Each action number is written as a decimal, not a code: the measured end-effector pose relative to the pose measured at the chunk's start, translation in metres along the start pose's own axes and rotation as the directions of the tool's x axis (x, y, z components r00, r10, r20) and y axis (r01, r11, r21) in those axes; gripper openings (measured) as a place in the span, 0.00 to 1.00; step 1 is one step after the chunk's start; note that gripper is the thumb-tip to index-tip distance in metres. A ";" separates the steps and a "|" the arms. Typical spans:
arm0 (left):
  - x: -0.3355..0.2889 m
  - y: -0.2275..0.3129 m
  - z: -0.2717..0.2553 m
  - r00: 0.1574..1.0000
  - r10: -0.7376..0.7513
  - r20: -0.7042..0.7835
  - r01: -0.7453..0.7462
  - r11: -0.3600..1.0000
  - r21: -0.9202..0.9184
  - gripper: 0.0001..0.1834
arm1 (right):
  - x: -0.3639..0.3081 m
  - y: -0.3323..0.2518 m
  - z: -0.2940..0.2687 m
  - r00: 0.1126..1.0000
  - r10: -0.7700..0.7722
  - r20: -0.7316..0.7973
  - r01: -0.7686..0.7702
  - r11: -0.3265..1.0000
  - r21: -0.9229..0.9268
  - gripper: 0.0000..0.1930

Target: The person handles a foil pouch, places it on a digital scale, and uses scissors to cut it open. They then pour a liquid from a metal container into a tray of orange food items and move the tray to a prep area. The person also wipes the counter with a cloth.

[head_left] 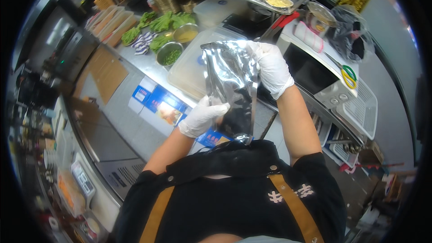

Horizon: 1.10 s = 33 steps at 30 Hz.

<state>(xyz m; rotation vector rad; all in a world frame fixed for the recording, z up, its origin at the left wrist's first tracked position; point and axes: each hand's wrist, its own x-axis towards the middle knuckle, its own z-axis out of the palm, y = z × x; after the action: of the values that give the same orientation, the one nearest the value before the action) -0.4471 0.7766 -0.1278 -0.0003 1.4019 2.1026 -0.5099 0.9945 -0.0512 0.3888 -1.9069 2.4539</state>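
Note:
A shiny silver foil pouch (231, 85) hangs upright in front of my chest, between both gloved hands. My left hand (202, 116), in a white glove, pinches the pouch's lower left side with the thumb over its front. At the upper right edge of the pouch, my right hand (272, 68) is closed on the foil, its fingers partly hidden. Behind the pouch a translucent plastic lidded box (186, 69) lies on the steel counter. Whether the pouch's top is sealed or torn cannot be made out.
A metal bowl of chopped greens (170, 55), a bowl of yellow liquid (186, 33) and lettuce leaves (162, 21) stand on the counter. To the right, a microwave (310, 67) carries green-and-yellow scissors (347, 75). Above is a tray (258, 3) of filled foil cups. Cardboard (153, 103) covers some floor.

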 end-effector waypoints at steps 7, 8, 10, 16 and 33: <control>-0.009 0.008 0.012 0.961 0.250 -0.119 -0.246 0.968 0.048 0.26 | 0.029 -0.013 -0.049 0.931 0.130 0.340 -0.121 0.992 -0.048 0.12; -0.012 0.009 0.012 0.950 0.265 -0.167 -0.256 0.964 0.075 0.27 | 0.034 -0.017 -0.047 0.918 0.089 0.387 -0.065 0.995 -0.073 0.12; -0.016 0.010 0.010 0.966 0.216 -0.140 -0.209 0.976 0.065 0.19 | 0.036 -0.023 -0.030 0.918 0.081 0.388 -0.034 0.991 -0.127 0.13; -0.022 0.000 0.017 0.770 0.561 -0.303 -0.379 0.785 0.491 0.17 | -0.003 -0.035 0.053 0.309 -0.364 0.879 0.935 0.287 -0.210 0.08; -0.068 0.002 0.033 0.791 0.462 -0.401 -0.481 0.875 0.058 0.13 | 0.024 -0.027 0.036 0.825 -0.071 0.561 0.283 0.911 -0.300 0.08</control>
<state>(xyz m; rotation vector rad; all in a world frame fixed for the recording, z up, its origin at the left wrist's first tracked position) -0.3823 0.7711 -0.0902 -0.1225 1.7310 2.6675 -0.5226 0.9631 -0.0127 1.2913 -2.3255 1.9187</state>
